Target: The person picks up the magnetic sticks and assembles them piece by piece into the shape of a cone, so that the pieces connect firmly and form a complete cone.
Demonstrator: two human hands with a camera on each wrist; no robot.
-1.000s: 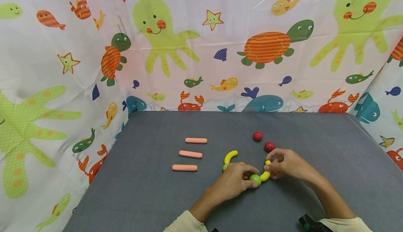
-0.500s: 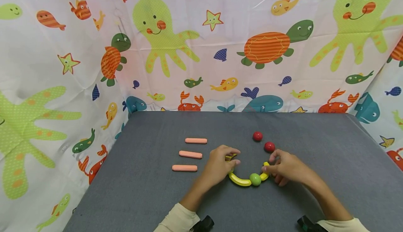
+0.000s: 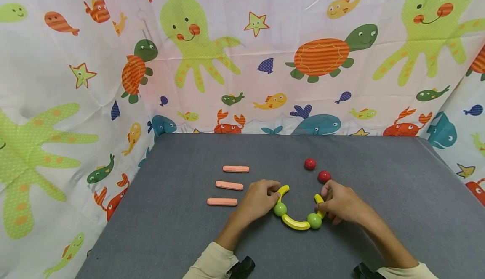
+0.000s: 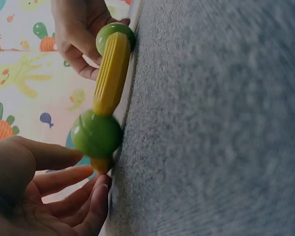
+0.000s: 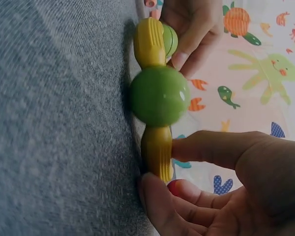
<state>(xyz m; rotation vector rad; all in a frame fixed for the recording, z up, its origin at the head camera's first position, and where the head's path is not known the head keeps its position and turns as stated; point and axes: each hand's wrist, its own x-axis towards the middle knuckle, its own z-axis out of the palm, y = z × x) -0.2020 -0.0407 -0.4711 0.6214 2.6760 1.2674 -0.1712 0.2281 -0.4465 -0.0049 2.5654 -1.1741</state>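
Observation:
Yellow curved pieces and green balls form a U-shaped chain on the table. My left hand (image 3: 259,199) pinches the left curved yellow piece (image 3: 283,191) between thumb and fingers. My right hand (image 3: 342,203) pinches the right curved yellow piece (image 5: 158,155), its thumb on the ridged side. One green ball (image 3: 280,209) sits below the left piece, another green ball (image 3: 314,220) below the right one. Between the balls runs a third curved yellow piece (image 3: 295,223), ridged in the left wrist view. Both upper ends of the U stand apart.
Three salmon-pink sticks, among them the nearest pink stick (image 3: 222,202), lie left of my left hand. Two red balls, the far red ball (image 3: 310,163) and the near red ball (image 3: 324,176), rest beyond my right hand. A sea-animal curtain (image 3: 242,60) hangs behind the grey table (image 3: 182,228).
My left hand has gone from the lower green ball to the left yellow piece. The chain's lower part has shifted slightly right and toward me. My right hand stays on its yellow piece.

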